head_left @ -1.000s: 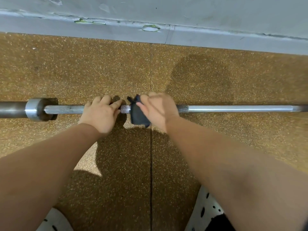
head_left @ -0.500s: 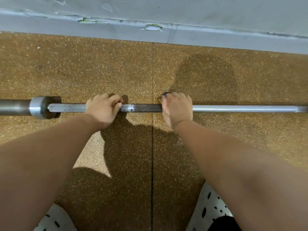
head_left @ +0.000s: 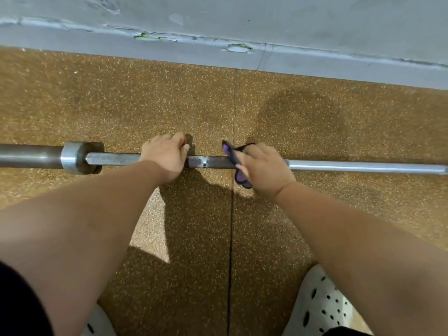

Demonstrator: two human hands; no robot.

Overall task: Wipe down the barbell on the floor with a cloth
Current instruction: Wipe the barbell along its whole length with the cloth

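Both gripping: left hand (head_left: 164, 155) bare on barbell (head_left: 363, 166), right hand (head_left: 263, 166) apparently wrapping cloth (head_left: 232, 155) (dark purple) around it.

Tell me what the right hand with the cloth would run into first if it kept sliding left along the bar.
The left hand, probably. It grips the barbell just left of the right hand and its cloth, with only a short bare stretch of bar between them.
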